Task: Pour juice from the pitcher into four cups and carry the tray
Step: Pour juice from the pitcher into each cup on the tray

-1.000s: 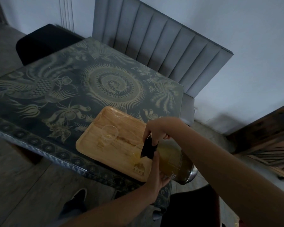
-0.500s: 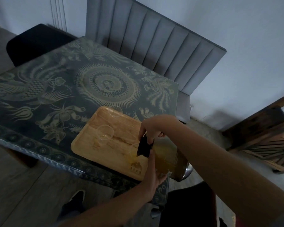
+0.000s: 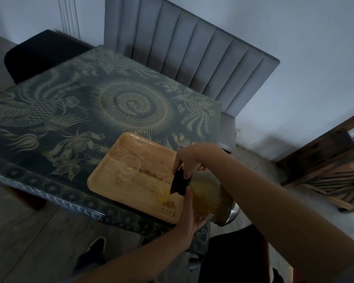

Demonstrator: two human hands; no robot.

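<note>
A glass pitcher of yellow juice with a black lid and metal base is tipped leftward over the wooden tray. My right hand grips its top by the black lid. My left hand supports the pitcher from below. Juice runs into a clear cup at the tray's near right, partly hidden by the lid. A second clear cup with a little juice stands mid-tray. A third clear cup stands at the tray's far corner. Any other cup is hidden.
The tray lies near the front right corner of a dark patterned table. A grey padded chair stands behind it and a black chair at the far left. A wooden rack is on the right. My shoe shows below.
The view has shifted slightly. The pitcher stays tipped over the near cup in both hands, and the juice keeps flowing.
</note>
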